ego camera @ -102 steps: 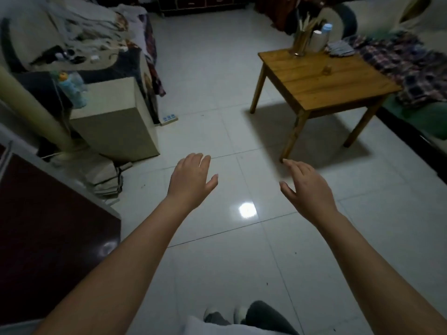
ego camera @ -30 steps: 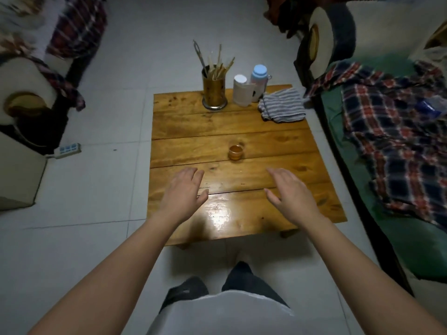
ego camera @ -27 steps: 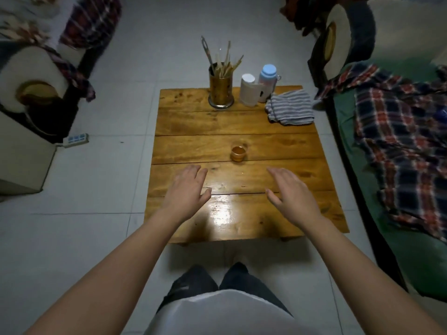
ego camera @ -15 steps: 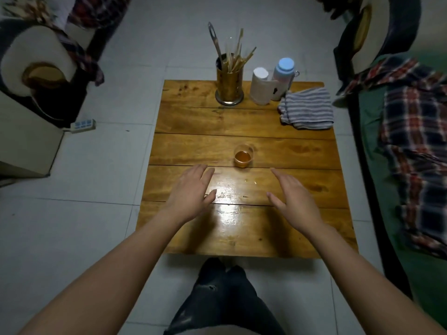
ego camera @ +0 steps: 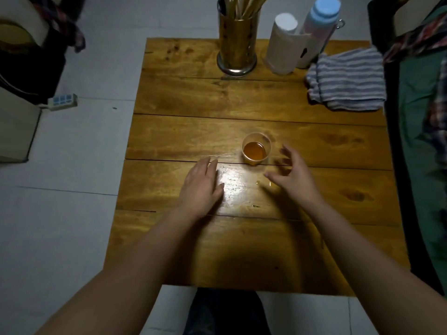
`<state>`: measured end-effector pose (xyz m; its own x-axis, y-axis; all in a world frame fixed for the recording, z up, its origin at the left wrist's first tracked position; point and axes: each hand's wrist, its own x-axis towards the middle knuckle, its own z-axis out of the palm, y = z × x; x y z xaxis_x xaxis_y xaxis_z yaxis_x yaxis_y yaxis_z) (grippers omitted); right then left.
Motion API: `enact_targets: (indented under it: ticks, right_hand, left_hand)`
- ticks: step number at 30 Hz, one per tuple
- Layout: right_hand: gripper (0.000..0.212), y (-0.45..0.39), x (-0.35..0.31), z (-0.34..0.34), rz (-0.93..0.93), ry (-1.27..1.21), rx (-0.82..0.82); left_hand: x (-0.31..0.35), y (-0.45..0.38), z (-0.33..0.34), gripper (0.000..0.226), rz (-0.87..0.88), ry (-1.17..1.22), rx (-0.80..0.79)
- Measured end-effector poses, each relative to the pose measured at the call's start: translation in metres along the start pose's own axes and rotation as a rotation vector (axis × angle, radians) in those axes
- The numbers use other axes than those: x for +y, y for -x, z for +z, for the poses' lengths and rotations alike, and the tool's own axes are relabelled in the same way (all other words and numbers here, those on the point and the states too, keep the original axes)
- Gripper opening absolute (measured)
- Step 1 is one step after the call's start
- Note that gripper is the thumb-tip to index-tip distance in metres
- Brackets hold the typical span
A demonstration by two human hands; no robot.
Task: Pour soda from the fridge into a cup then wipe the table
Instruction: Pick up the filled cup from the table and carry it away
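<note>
A small clear plastic cup [ego camera: 256, 148] holding amber liquid stands near the middle of the low wooden table [ego camera: 183, 131]. My right hand [ego camera: 294, 176] hovers just right of the cup, fingers spread and curved toward it, not touching. My left hand [ego camera: 200, 187] is flat and open over the table, left of and nearer than the cup. A few small drops [ego camera: 262, 183] glisten on the wood between my hands. A striped grey cloth [ego camera: 348, 83] lies crumpled at the table's far right corner. No soda bottle is in view.
At the table's far edge stand a brass holder with sticks [ego camera: 237, 42], a white roll [ego camera: 281, 44] and a bottle with a blue cap [ego camera: 319, 27]. A green couch with plaid fabric [ego camera: 425, 122] borders the right side. A power strip [ego camera: 63, 101] lies on the tiled floor at left.
I have turned from the open floor and come up close to the table. Both hands advanced over it, and my right hand has curled in beside the cup.
</note>
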<state>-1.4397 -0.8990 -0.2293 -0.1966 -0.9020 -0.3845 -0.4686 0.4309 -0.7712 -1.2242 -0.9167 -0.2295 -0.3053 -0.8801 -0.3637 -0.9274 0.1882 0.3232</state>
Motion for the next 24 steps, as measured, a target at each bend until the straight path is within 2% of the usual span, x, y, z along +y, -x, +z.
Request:
enact_targets:
  ticks: [6,14,24]
  right_hand:
    - [0.095,-0.029,0.015,0.024,-0.053,-0.086,0.013]
    - [0.086,-0.044,0.012,0.043,-0.126,-0.17,0.074]
    - [0.08,-0.044,0.005,0.049,-0.097,-0.195,0.146]
  left_hand:
    - [-0.008,-0.016,0.034,0.064,0.007,0.009,0.018]
    - [-0.013,-0.017,0.053,0.064,-0.002,0.005,0.055]
    - [-0.016,-0.018,0.054,0.063,-0.004,0.004,0.057]
